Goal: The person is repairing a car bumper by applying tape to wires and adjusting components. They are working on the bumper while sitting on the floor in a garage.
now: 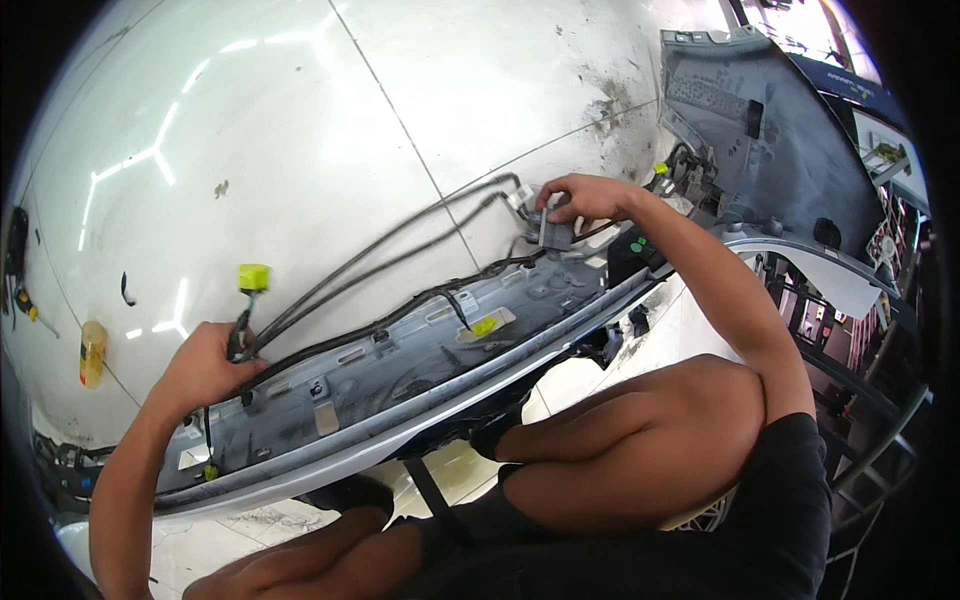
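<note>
My left hand point(215, 365) is closed on a dark wiring harness point(370, 330) at the lower left, beside a connector with a yellow-green tag point(253, 278). Two looped dark cables point(385, 250) run from there to the upper middle. My right hand point(585, 200) has its fingers curled on a small grey housing point(555, 232), next to a white connector point(521, 197). Under both hands lies a long grey bumper-like plastic panel point(430, 370), with clips, slots and more yellow-green pieces along it.
A tall grey end section point(770, 150) rises at upper right, beside a dark metal frame point(895, 420). Loose screwdrivers point(25, 305) and a yellow bottle point(93, 355) lie on the white tiled floor point(240, 130) at left. My bent legs are below the panel.
</note>
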`<state>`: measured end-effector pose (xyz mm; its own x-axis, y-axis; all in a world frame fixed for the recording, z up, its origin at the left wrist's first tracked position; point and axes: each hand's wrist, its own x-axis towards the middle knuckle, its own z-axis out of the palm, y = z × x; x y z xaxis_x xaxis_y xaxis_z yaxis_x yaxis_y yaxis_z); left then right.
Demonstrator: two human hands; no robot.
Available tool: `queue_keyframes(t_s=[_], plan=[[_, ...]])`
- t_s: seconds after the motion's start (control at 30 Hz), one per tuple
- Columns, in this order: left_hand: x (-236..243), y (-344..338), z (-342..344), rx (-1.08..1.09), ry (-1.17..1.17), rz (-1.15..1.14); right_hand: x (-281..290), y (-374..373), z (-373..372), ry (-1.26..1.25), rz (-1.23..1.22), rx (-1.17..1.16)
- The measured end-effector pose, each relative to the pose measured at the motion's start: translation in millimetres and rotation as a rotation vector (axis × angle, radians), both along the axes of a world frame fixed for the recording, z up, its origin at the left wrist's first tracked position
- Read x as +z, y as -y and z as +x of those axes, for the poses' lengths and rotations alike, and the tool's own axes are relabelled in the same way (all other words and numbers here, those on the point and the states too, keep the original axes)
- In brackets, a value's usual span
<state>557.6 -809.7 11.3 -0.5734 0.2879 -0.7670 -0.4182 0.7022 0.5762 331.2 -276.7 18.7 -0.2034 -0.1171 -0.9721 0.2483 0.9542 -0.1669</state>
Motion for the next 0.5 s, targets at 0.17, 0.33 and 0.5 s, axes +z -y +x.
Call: queue_keyframes(t_s=[0.17,0.33,0.5], plan=[[-9,11,-15,0.034,-0.040,-0.068,-24,-10,-16,-0.031,-0.155,-0.077],[-17,15,-32,0.101,0.026,-0.135,-33,-27,-37,0.087,-0.118,-0.075],[-31,25,-42,0.131,0.120,-0.083,-32,-13,-46,0.133,-0.125,-0.052]])
